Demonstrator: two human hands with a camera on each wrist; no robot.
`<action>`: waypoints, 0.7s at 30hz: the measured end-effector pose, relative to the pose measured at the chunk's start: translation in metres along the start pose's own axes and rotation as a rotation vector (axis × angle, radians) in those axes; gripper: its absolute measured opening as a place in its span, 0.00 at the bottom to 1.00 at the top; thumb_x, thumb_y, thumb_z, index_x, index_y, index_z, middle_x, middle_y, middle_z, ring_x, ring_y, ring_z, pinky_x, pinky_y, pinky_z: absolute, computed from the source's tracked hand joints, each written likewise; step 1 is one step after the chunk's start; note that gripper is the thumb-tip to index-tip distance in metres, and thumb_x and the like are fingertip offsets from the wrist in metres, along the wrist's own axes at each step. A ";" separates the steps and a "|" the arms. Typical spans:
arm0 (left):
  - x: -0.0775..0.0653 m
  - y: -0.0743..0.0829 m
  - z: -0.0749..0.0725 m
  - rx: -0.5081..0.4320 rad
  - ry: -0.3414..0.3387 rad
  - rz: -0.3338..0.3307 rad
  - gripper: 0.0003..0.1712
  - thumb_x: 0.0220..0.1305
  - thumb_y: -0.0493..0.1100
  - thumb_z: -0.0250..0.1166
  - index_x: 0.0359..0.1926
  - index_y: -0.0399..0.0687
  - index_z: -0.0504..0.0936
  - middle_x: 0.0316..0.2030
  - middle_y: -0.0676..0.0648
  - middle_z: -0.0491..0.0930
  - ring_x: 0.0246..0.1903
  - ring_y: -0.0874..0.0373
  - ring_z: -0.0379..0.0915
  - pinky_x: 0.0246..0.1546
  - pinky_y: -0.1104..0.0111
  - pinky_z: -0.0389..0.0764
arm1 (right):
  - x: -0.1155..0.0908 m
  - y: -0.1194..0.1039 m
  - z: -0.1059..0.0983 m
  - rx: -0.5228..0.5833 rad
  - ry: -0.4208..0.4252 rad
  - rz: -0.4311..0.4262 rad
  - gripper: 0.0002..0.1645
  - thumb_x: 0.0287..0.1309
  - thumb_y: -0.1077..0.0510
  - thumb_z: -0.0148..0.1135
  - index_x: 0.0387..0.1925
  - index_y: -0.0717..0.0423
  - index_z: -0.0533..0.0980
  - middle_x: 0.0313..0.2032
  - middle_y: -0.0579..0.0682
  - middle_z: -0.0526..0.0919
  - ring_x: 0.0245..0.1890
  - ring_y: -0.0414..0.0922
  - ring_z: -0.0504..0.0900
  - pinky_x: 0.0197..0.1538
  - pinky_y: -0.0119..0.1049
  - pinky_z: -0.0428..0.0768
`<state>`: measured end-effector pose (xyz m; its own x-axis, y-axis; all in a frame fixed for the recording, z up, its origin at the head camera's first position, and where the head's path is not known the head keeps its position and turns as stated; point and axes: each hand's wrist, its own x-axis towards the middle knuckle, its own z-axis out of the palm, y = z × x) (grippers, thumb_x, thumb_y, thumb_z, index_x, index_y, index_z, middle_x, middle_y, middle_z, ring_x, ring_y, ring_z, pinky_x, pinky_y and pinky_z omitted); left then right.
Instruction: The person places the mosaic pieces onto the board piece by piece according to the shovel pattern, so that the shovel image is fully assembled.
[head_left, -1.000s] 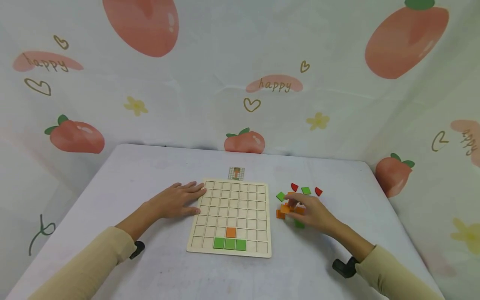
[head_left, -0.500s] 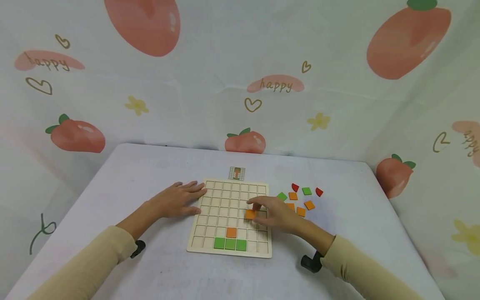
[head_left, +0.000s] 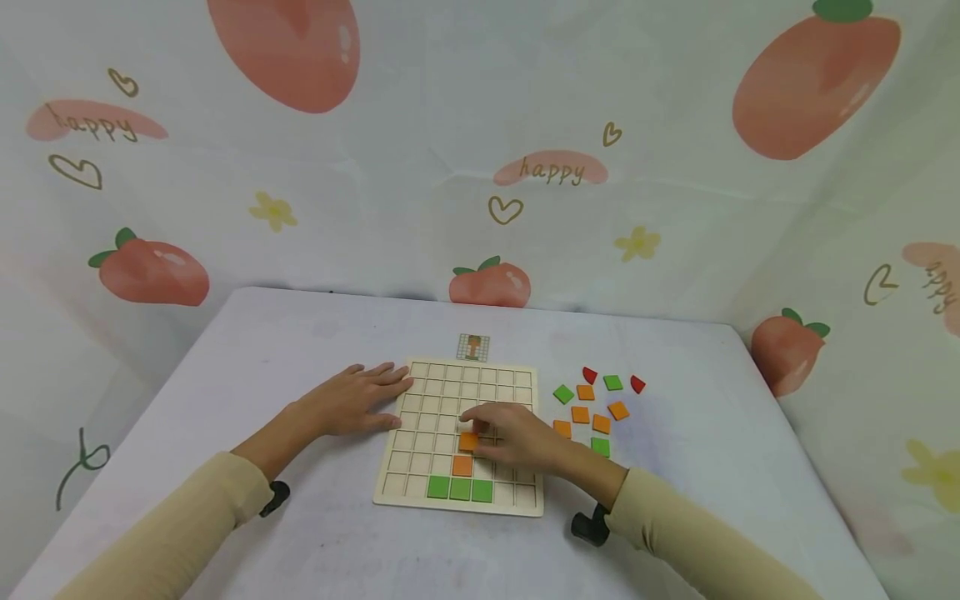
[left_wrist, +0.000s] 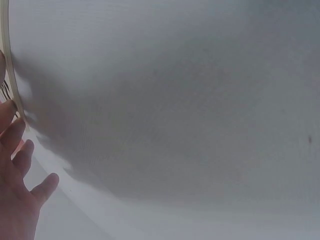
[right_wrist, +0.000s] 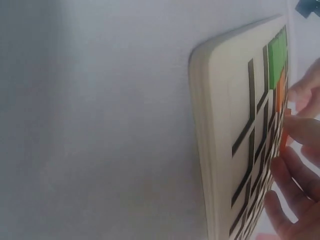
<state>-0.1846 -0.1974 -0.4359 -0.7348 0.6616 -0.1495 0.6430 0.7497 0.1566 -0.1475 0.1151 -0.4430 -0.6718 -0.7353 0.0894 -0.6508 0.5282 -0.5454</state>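
A pale wooden grid board (head_left: 442,400) lies on the table. Its nearest row holds three green square tiles (head_left: 460,488) side by side, with one orange tile (head_left: 462,466) in the cell above the middle one. My right hand (head_left: 517,437) pinches another orange square tile (head_left: 468,442) over the cell just beyond that. In the right wrist view, the right hand's fingers (right_wrist: 287,175) reach over the board beside the tile. My left hand (head_left: 352,404) rests with fingers spread, fingertips on the board's left edge; the left wrist view shows those fingers (left_wrist: 22,157) along the rim.
Right of the board lie several loose orange tiles (head_left: 580,415), three green tiles (head_left: 563,394) and two red quarter-round pieces (head_left: 637,384). A small pattern card (head_left: 473,347) lies behind the board. A patterned cloth (head_left: 420,167) hangs behind the white table (head_left: 315,517).
My right hand has picked an orange tile from the loose pieces and carried it left over the board, to above the placed orange tile. The left hand has stayed put.
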 end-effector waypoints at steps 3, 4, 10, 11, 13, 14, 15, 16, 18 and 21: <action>0.000 0.000 0.000 -0.001 0.000 -0.004 0.42 0.68 0.66 0.57 0.74 0.48 0.65 0.73 0.44 0.61 0.72 0.41 0.56 0.64 0.40 0.63 | 0.003 -0.001 0.002 -0.008 -0.013 0.008 0.25 0.59 0.56 0.72 0.58 0.54 0.78 0.40 0.43 0.83 0.41 0.38 0.78 0.53 0.34 0.77; 0.000 0.000 0.000 -0.001 0.000 -0.005 0.42 0.68 0.66 0.57 0.74 0.48 0.65 0.74 0.44 0.61 0.72 0.41 0.56 0.64 0.40 0.63 | 0.003 -0.001 0.002 -0.016 -0.018 0.010 0.25 0.59 0.56 0.71 0.58 0.54 0.78 0.40 0.42 0.83 0.41 0.37 0.77 0.54 0.35 0.77; 0.000 0.000 0.001 -0.004 0.003 -0.004 0.42 0.68 0.66 0.58 0.74 0.48 0.65 0.73 0.45 0.61 0.72 0.41 0.57 0.64 0.41 0.64 | 0.006 -0.004 0.003 -0.044 -0.038 0.016 0.25 0.58 0.55 0.72 0.57 0.53 0.78 0.40 0.41 0.83 0.41 0.37 0.78 0.58 0.38 0.75; 0.000 0.000 0.001 -0.006 0.003 -0.004 0.42 0.68 0.66 0.58 0.74 0.48 0.66 0.73 0.45 0.61 0.72 0.41 0.57 0.64 0.41 0.64 | 0.006 -0.004 0.002 -0.040 -0.038 0.012 0.25 0.58 0.56 0.72 0.57 0.54 0.78 0.40 0.42 0.83 0.41 0.38 0.78 0.58 0.39 0.75; 0.000 0.000 0.001 -0.006 0.007 0.001 0.42 0.68 0.66 0.58 0.73 0.48 0.66 0.73 0.45 0.61 0.72 0.41 0.57 0.63 0.41 0.64 | 0.005 -0.005 0.002 -0.035 -0.042 0.018 0.24 0.58 0.56 0.72 0.56 0.53 0.79 0.40 0.42 0.83 0.41 0.38 0.78 0.58 0.39 0.75; 0.000 0.000 0.001 -0.010 0.008 0.001 0.42 0.68 0.66 0.58 0.73 0.48 0.66 0.73 0.45 0.61 0.72 0.41 0.57 0.64 0.41 0.64 | 0.005 -0.005 0.002 -0.032 -0.043 0.021 0.24 0.58 0.56 0.72 0.56 0.53 0.79 0.40 0.42 0.83 0.41 0.38 0.78 0.58 0.39 0.75; 0.000 -0.001 0.002 -0.005 0.011 0.004 0.42 0.68 0.66 0.58 0.73 0.47 0.66 0.73 0.44 0.62 0.71 0.41 0.57 0.63 0.41 0.64 | 0.005 -0.005 0.003 -0.029 -0.045 0.029 0.24 0.58 0.56 0.72 0.57 0.53 0.79 0.40 0.42 0.83 0.42 0.38 0.78 0.59 0.38 0.74; 0.000 -0.001 0.002 -0.004 0.011 0.005 0.42 0.68 0.66 0.58 0.73 0.48 0.66 0.73 0.45 0.62 0.71 0.41 0.57 0.63 0.41 0.64 | 0.005 -0.005 0.003 -0.025 -0.046 0.033 0.24 0.59 0.56 0.72 0.57 0.53 0.78 0.41 0.42 0.83 0.42 0.38 0.78 0.59 0.38 0.74; 0.000 -0.001 0.002 -0.007 0.014 0.008 0.41 0.68 0.65 0.58 0.73 0.47 0.66 0.73 0.44 0.62 0.71 0.40 0.57 0.63 0.41 0.64 | 0.004 -0.004 0.003 -0.024 -0.046 0.043 0.24 0.59 0.55 0.72 0.57 0.52 0.78 0.41 0.42 0.83 0.42 0.38 0.78 0.59 0.38 0.74; 0.000 -0.001 0.002 -0.007 0.010 0.007 0.41 0.68 0.65 0.58 0.74 0.47 0.66 0.73 0.45 0.61 0.72 0.41 0.57 0.63 0.41 0.64 | 0.004 -0.004 0.004 -0.021 -0.044 0.044 0.24 0.59 0.55 0.72 0.57 0.52 0.78 0.42 0.42 0.84 0.43 0.37 0.79 0.60 0.38 0.74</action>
<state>-0.1852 -0.1981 -0.4386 -0.7325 0.6666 -0.1382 0.6469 0.7447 0.1641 -0.1465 0.1087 -0.4437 -0.6839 -0.7290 0.0289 -0.6287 0.5688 -0.5303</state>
